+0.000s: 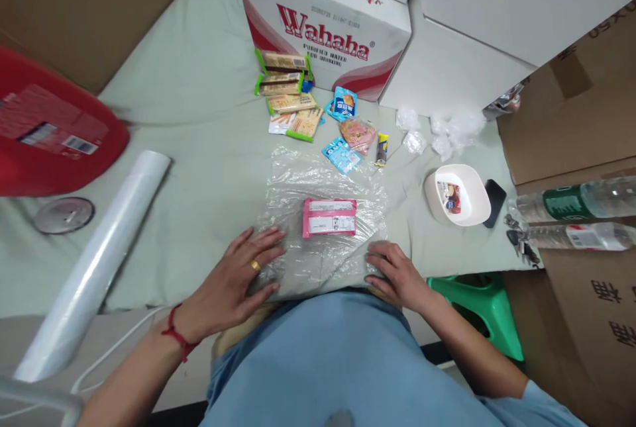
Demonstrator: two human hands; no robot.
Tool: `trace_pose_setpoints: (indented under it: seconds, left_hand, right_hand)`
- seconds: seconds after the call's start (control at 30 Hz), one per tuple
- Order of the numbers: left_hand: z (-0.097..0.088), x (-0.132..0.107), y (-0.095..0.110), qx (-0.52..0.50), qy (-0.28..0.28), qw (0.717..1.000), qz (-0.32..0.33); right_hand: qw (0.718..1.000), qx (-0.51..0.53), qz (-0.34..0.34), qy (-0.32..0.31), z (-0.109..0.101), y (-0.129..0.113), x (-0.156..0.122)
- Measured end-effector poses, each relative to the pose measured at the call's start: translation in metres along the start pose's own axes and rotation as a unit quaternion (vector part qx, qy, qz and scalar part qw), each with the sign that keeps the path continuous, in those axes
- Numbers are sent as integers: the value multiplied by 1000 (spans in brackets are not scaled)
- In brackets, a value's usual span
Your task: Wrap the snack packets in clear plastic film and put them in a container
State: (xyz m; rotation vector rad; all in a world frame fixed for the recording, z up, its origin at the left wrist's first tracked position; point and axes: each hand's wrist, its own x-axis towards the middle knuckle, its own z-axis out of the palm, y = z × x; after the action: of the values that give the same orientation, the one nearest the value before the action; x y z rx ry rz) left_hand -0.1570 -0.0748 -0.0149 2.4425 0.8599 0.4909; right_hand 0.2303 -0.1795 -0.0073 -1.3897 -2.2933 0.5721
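A sheet of clear plastic film (322, 179) lies spread on the cloth-covered table, wrinkled in places. On it rests a pink packet (329, 218) with white printed labels facing up. My left hand (243, 271), with a ring and a red cord bracelet, lies palm down at the film's left front edge, fingers spread. At the right front corner, the slightly bent fingers of my right hand (392, 271) rest on the film, apart from one another. Neither hand touches the packet.
Snack packets (293, 102) lie behind the film, before a Wahaha carton (322, 30). A film roll (99, 261) and red container (54, 129) stand left. Rightward are a white bowl (479, 195), a phone (494, 202), keys (521, 245), bottles (576, 202) and crumpled film balls (452, 132).
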Motion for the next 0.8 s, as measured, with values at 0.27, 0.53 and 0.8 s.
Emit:
trace_pose_setpoints:
  seconds: [0.27,0.53,0.8]
  left_hand:
    - [-3,13,-12,-44,38,995,-78]
    - [-15,96,-26,-25,88,964,-251]
    - [-15,86,14,62,255,949,-175]
  right_hand:
    - [993,113,2,-24,-32,8,36]
    - [956,188,225,27,-46,45,105]
    - [944,176,279,24,-25,65,113]
